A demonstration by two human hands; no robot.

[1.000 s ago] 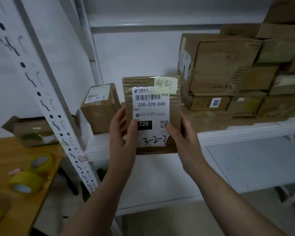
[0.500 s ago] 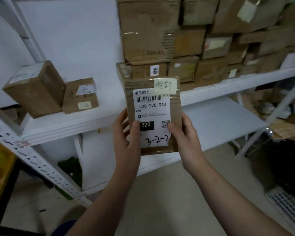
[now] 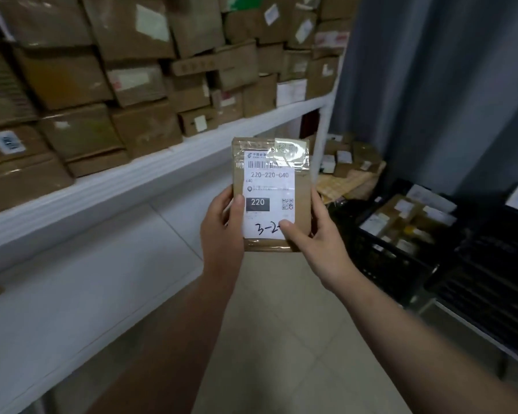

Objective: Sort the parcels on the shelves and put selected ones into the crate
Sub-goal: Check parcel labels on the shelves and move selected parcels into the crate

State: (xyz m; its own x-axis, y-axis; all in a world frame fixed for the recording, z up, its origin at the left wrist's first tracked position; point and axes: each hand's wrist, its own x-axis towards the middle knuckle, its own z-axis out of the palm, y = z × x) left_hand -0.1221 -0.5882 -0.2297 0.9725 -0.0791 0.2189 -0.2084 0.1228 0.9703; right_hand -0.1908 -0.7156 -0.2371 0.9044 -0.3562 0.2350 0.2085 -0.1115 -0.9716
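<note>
While both forearms reached up from the bottom of the view, the left hand (image 3: 222, 231) and the right hand (image 3: 319, 245) held one flat brown parcel (image 3: 302, 201) upright between them, above the pale tiled floor (image 3: 281, 339). The left thumb lay on the left edge of its white label (image 3: 269, 186), with the fingers curled round the parcel's left side. The right thumb pressed the label's lower right corner, partly covering a handwritten "3-2", and its fingers wrapped the right side. Farther right, a black crate (image 3: 386, 261) with several parcels in it stood well apart from the held one. To the left ran a white shelf (image 3: 132, 186) stacked with cardboard boxes (image 3: 138, 85), and a grey curtain (image 3: 431, 85) hung beyond.
</note>
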